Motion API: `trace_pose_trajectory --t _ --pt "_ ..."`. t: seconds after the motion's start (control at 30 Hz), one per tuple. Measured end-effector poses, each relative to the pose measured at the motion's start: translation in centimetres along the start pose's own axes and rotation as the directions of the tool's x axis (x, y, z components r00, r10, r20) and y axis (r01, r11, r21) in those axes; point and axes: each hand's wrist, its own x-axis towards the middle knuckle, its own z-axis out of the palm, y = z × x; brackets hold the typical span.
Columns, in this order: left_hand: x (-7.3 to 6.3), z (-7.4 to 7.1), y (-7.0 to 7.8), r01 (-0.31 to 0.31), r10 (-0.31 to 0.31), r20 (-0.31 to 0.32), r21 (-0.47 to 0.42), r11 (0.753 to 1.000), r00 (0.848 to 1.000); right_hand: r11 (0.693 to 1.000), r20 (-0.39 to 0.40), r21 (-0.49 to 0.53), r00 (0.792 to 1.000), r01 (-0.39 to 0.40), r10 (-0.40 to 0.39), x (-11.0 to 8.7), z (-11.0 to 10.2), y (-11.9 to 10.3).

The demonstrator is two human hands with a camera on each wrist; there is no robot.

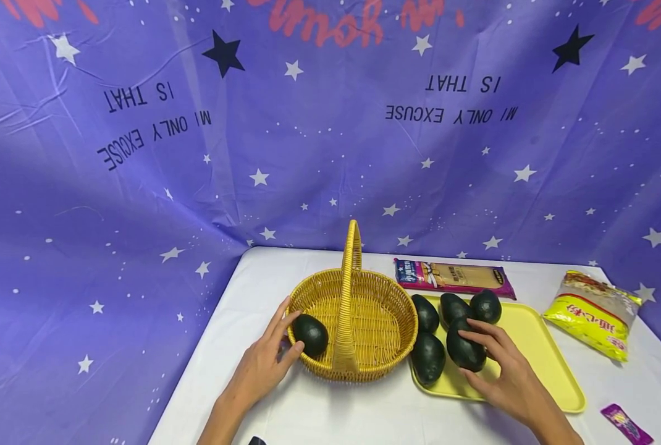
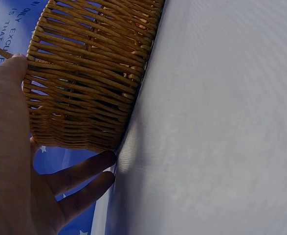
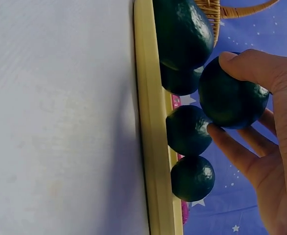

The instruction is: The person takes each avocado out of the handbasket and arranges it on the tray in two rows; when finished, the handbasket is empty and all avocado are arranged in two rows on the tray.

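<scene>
My left hand (image 1: 259,366) is at the near-left rim of a yellow wicker basket (image 1: 383,309), thumb and index fingertips over the edge. Its other fingers extend down outside the woven wall (image 2: 89,73). One dark green avocado (image 1: 311,335) lies inside the basket, right by these fingertips. Over the tray, my right hand (image 1: 507,378) grips another avocado (image 3: 226,98) between thumb and fingers, raised above the tray rim in the right wrist view. Several more avocados (image 1: 428,360) sit at the left part of the yellow tray (image 1: 547,358).
A pack of noodles (image 1: 455,278) lies behind the tray. To its right is a yellow food bag (image 1: 594,315), with a small purple packet (image 1: 626,424) nearer me. The basket's tall arched handle (image 1: 346,296) rises across its middle. A purple star-patterned cloth (image 1: 330,154) hangs behind the white table.
</scene>
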Motion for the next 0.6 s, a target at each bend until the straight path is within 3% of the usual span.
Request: trace_pose_trajectory --t 0.37,0.6 --pt "-0.04 -0.06 0.04 -0.001 0.001 0.006 -0.003 1.000 1.000 0.999 0.021 0.017 0.999 -0.044 0.044 -0.67 0.37 0.04" --pt "0.05 -0.03 -0.01 -0.003 0.003 0.006 -0.005 1.000 1.000 0.999 0.017 0.028 0.999 -0.029 0.029 -0.95 0.50 0.24"
